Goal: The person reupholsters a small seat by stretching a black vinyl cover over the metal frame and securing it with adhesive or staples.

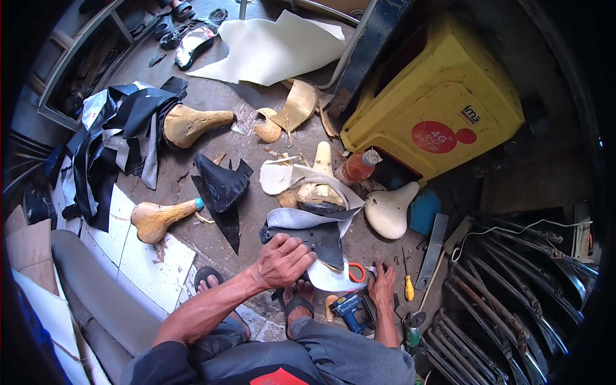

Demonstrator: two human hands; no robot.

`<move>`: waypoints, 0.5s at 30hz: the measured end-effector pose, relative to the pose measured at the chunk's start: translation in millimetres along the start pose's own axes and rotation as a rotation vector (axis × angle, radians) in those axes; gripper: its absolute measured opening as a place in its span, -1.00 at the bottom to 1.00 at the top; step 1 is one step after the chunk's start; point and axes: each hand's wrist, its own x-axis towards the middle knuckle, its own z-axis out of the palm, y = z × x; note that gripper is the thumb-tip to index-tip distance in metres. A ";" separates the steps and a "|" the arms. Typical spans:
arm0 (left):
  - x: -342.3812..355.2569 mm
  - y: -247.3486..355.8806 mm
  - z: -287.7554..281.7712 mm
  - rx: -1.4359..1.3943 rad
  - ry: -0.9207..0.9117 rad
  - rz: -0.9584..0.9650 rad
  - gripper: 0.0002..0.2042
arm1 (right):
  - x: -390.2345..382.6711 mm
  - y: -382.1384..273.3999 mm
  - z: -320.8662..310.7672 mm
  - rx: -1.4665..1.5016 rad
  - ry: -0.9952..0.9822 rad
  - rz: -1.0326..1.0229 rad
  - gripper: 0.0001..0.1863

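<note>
My left hand [284,261] is closed on a piece of black cover material [314,240] with a grey underside, above my foot. A pale flap [330,277] hangs below it. My right hand [382,284] is low on the right, fingers curled around something mostly hidden; a small silvery part shows at the fingertips. An orange ring-shaped handle [357,273] lies right beside those fingertips. Just beyond the left hand is a saddle with yellowed foam [321,192]. Below the right hand lies a blue handheld tool [348,312].
Foam saddles [186,125] [160,220], a black-covered saddle [221,183] and a cream saddle [391,210] lie about. A bottle [358,167] stands before a yellow plastic stool [443,102]. Metal frames [507,301] crowd the right, near a yellow screwdriver [409,287]. Fabric scraps [122,135] heap left.
</note>
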 end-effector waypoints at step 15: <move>0.1 -19.5 -17.2 0.116 0.080 0.106 -0.76 | 22.5 -126.2 -146.1 1.085 -0.015 0.169 -0.71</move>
